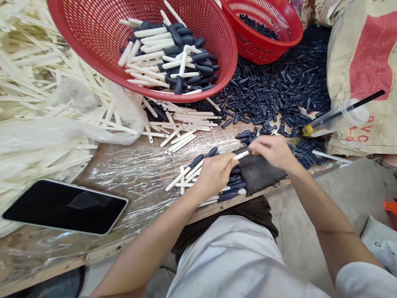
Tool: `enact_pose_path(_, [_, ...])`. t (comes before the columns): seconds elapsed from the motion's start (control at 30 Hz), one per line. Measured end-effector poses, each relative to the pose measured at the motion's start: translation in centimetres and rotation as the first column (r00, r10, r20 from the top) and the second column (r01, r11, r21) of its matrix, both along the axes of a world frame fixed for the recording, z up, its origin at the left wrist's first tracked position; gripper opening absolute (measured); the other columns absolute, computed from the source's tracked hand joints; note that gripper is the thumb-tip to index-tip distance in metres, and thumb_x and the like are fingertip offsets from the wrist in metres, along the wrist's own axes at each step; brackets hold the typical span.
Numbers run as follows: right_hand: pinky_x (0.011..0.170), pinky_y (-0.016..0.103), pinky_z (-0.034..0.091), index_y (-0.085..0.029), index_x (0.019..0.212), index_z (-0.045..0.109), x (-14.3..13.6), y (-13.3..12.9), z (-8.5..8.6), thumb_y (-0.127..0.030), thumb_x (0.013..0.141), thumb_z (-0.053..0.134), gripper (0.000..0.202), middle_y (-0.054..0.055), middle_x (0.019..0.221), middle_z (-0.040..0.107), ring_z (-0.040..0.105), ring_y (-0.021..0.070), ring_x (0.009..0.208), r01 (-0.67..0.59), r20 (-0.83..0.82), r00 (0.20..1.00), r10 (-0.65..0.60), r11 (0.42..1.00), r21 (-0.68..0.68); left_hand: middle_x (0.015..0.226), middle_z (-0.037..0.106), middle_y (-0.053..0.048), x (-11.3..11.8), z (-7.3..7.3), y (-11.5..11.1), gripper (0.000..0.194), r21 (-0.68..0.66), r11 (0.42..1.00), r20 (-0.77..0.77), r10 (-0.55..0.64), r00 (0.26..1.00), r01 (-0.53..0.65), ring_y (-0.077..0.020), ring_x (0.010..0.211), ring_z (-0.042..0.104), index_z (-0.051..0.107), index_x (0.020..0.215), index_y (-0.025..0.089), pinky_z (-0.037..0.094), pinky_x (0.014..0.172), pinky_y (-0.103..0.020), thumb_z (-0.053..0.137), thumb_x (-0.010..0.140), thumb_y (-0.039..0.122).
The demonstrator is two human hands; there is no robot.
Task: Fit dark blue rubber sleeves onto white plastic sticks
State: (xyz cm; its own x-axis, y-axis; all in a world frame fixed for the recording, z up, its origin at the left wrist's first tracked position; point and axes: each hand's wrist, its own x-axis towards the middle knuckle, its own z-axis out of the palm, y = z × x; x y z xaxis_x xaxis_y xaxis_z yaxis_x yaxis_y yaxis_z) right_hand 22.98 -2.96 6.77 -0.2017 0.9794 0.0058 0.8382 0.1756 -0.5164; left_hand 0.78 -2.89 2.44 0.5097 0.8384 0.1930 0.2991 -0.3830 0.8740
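Note:
My left hand is closed around a white plastic strip, whose end sticks out to the right. At that end my right hand pinches something small and dark, apparently a handle half; the fingers hide most of it. Below the hands, a dark cloth pad lies at the table edge. Under and beside my left hand is a small pile of white strips with dark handles on them. Loose white strips with holes near their ends lie just beyond it.
A red basket holds many handled strips. Behind the hands spreads a heap of dark handle pieces, beside a second red basket. A phone and a plastic bag are at left. A clear cup leans near a sack.

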Motion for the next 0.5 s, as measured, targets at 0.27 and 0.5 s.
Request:
enact_pose_path(0.27, [0.074,0.034,0.045,-0.024,0.09,0.075,2.3,8.3,-2.2,-0.047,0.079,0.066,0.027,0.011,0.095,0.075,0.067,0.0282,0.091,0.356,0.626,0.768,-0.134,0.902,-0.243,0.078,0.067,-0.001,-0.1,-0.6,1.0,0.023,-0.354,0.927,0.189,0.198,0.962,-0.121,-0.012,0.056,0.053,0.07,0.107,0.022,0.041,0.059,-0.023,0.057,0.09,0.03])
enact_pose_path(0.5, [0.067,0.032,0.039,-0.021,0.103,0.069,0.2,8.1,-2.2,-0.031,0.086,0.058,0.022,0.012,0.098,0.073,0.065,0.0284,0.088,0.201,0.631,0.771,-0.08,0.972,-0.122,0.064,0.051,0.004,-0.2,-1.3,1.4,0.02,-0.38,0.912,0.199,0.243,0.949,-0.154,-0.0101,0.057,0.044,0.064,0.093,0.018,0.034,0.056,-0.022,0.059,0.089,0.037])
